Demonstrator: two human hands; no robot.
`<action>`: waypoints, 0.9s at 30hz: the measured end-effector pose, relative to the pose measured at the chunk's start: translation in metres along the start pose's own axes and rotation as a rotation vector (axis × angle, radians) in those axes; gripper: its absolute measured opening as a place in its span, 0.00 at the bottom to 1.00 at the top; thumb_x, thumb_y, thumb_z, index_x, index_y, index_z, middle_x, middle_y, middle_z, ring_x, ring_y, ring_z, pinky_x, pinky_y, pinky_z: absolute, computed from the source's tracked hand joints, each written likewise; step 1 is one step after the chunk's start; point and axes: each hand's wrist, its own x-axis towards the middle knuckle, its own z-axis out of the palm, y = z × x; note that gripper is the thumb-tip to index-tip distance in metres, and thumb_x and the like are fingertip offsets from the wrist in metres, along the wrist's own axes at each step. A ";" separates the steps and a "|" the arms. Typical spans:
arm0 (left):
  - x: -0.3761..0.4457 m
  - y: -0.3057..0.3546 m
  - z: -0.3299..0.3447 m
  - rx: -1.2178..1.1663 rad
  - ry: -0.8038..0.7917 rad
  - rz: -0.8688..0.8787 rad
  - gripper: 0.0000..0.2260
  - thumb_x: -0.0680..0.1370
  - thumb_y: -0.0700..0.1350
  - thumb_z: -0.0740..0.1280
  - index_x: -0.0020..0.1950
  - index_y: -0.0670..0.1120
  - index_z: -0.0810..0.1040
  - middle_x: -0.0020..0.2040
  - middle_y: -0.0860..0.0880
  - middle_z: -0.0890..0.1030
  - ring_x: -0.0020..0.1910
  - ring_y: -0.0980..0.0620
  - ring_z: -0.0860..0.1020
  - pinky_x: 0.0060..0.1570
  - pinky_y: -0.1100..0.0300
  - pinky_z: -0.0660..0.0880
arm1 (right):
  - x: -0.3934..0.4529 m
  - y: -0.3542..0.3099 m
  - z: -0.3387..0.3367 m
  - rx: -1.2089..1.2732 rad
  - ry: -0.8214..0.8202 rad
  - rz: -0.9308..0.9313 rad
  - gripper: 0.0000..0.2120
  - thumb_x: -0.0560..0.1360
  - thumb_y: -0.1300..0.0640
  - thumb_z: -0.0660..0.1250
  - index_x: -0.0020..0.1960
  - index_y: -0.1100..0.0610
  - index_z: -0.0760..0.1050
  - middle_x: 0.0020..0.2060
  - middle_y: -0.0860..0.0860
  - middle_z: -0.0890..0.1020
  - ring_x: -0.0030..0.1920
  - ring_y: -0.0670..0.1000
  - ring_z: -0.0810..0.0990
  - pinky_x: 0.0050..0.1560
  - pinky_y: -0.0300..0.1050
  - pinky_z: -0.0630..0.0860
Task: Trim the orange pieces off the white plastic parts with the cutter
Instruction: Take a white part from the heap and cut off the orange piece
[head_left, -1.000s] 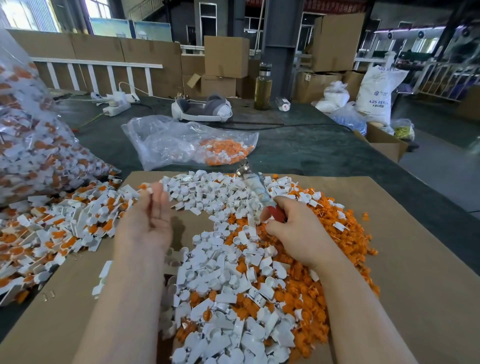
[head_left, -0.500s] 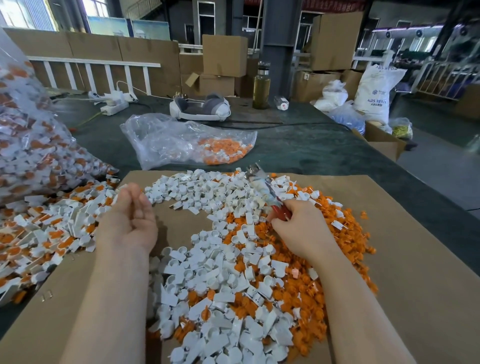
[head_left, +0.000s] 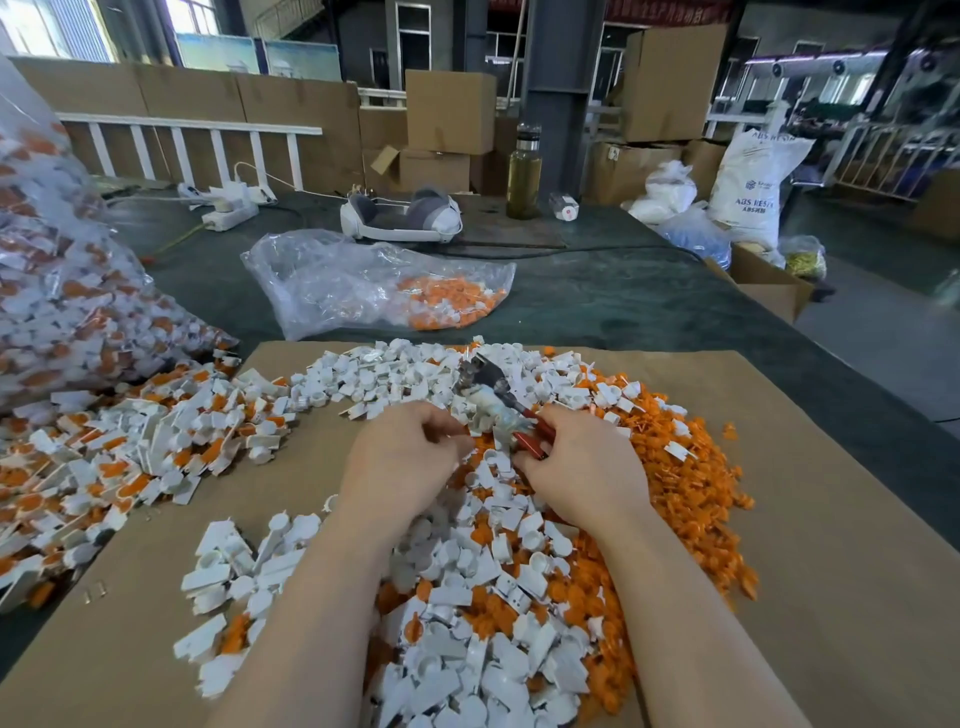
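My right hand (head_left: 582, 473) grips the red handles of the cutter (head_left: 493, 397), whose metal jaws point up and away over the heap. Curled fingers of my left hand (head_left: 402, 460) pinch a small white part (head_left: 477, 422) right at the cutter. White parts with orange pieces attached (head_left: 135, 441) lie spread at the left. A heap of white parts (head_left: 410, 371) fills the middle, and orange offcuts (head_left: 680, 467) pile up at the right. How the part sits against the jaws is hidden by my fingers.
Everything lies on a brown cardboard sheet (head_left: 831, 519) over a dark green table. A big clear bag of orange-and-white parts (head_left: 57, 291) bulges at the far left. Farther back are a clear bag with orange pieces (head_left: 447, 301), a headset (head_left: 400, 218), a bottle (head_left: 523, 176) and a power strip (head_left: 228, 210).
My left hand has come from the pile at the left over to the cutter, its fingers now curled on a part. The right hand kept hold of the cutter.
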 end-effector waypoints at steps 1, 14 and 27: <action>0.000 0.001 0.005 0.080 -0.008 0.032 0.03 0.75 0.52 0.73 0.47 0.56 0.81 0.43 0.59 0.79 0.43 0.59 0.77 0.39 0.64 0.70 | 0.000 0.000 0.001 -0.009 -0.003 0.006 0.09 0.74 0.44 0.67 0.44 0.45 0.68 0.37 0.42 0.74 0.39 0.46 0.76 0.35 0.41 0.76; -0.004 0.004 0.026 0.375 0.066 0.295 0.07 0.74 0.51 0.71 0.48 0.50 0.79 0.47 0.51 0.79 0.49 0.49 0.77 0.51 0.54 0.75 | -0.001 0.000 0.000 -0.029 -0.037 0.018 0.05 0.75 0.49 0.66 0.46 0.46 0.70 0.35 0.43 0.74 0.34 0.43 0.73 0.29 0.38 0.68; -0.006 0.007 0.018 0.077 0.053 0.156 0.03 0.77 0.48 0.68 0.49 0.55 0.76 0.38 0.55 0.79 0.36 0.56 0.77 0.33 0.60 0.71 | -0.004 -0.004 -0.003 -0.050 -0.024 0.043 0.06 0.75 0.48 0.66 0.44 0.47 0.70 0.35 0.44 0.74 0.33 0.44 0.73 0.27 0.38 0.66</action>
